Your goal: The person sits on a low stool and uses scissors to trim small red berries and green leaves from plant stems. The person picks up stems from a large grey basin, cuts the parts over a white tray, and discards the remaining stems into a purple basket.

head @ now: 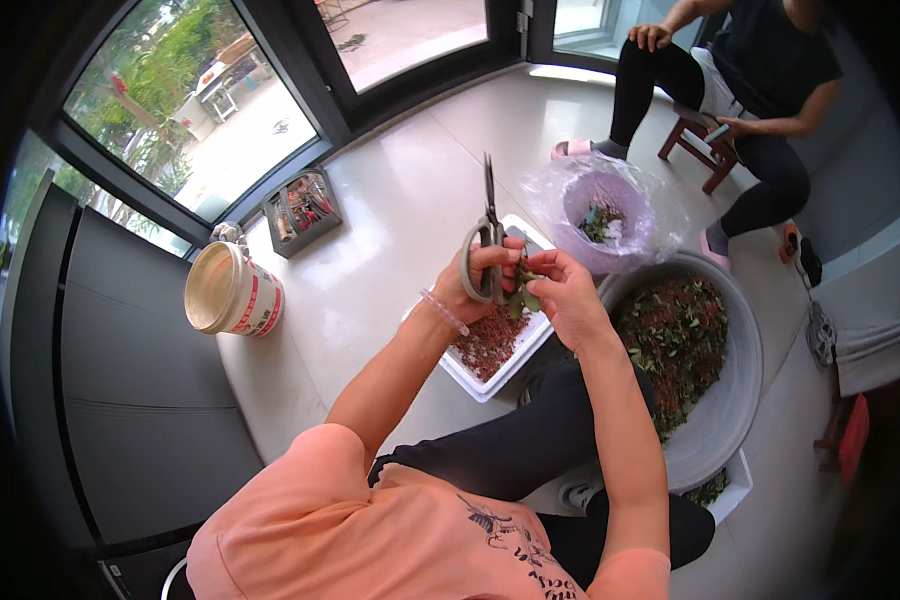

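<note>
A pair of scissors (487,225) with pale grey handles hangs around my left hand (480,281), blades pointing away from me; its fingertips also pinch a small leafy sprig (525,298). My right hand (564,289) grips the same sprig from the other side with thumb and fingers. Just below both hands lies a white foam tray (482,390) holding small reddish-brown bits (493,343). At my right, a large grey basin (746,375) contains a heap of green leaves and reddish clusters (675,337).
A lilac bin (607,259) with a clear plastic liner holds leaves beyond the tray. A seated person (750,67) on a red stool (712,180) is at upper right. A white bucket (251,300) and a tool box (307,244) stand at left. Another white container (736,491) is partly under the basin.
</note>
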`<state>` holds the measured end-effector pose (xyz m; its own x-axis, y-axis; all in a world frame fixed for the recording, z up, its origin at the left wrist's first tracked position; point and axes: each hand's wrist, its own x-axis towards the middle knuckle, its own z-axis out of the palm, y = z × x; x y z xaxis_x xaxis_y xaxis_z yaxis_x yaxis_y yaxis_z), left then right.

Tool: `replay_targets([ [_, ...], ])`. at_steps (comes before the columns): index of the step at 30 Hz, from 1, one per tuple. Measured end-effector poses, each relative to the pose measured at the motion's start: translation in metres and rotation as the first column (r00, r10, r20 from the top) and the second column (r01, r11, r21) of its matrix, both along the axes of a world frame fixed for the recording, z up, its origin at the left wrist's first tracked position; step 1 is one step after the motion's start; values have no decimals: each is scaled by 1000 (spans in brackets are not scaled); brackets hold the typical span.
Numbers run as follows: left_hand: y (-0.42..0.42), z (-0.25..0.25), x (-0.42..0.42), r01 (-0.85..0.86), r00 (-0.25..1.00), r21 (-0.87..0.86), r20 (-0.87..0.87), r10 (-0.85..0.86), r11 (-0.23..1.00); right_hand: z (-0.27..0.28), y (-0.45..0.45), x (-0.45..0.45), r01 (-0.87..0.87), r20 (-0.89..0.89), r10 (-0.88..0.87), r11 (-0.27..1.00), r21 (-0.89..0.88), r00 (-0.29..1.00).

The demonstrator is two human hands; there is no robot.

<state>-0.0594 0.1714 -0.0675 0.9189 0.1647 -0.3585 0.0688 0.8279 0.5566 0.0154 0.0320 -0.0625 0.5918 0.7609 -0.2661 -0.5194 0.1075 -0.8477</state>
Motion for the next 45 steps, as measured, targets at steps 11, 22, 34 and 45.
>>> replay_targets([
  [11, 0, -3, -10, -24, 999, 445, -27, 40, 895, 5, 7, -9, -9, 47, 17, 985, -173, 999],
  [22, 18, -57, 6, -168, 920, 672, -156, 360, 722, -7, -1, 10, 166, -71, -164, 986, 24, 984],
  [34, -4, -77, -13, -61, 944, 608, -223, 244, 792, 11, -30, 21, 257, -498, -103, 934, 250, 861],
  [45, -18, -59, -23, 70, 959, 574, -264, 103, 816, 14, -36, 21, 330, -380, -250, 930, 160, 891],
])
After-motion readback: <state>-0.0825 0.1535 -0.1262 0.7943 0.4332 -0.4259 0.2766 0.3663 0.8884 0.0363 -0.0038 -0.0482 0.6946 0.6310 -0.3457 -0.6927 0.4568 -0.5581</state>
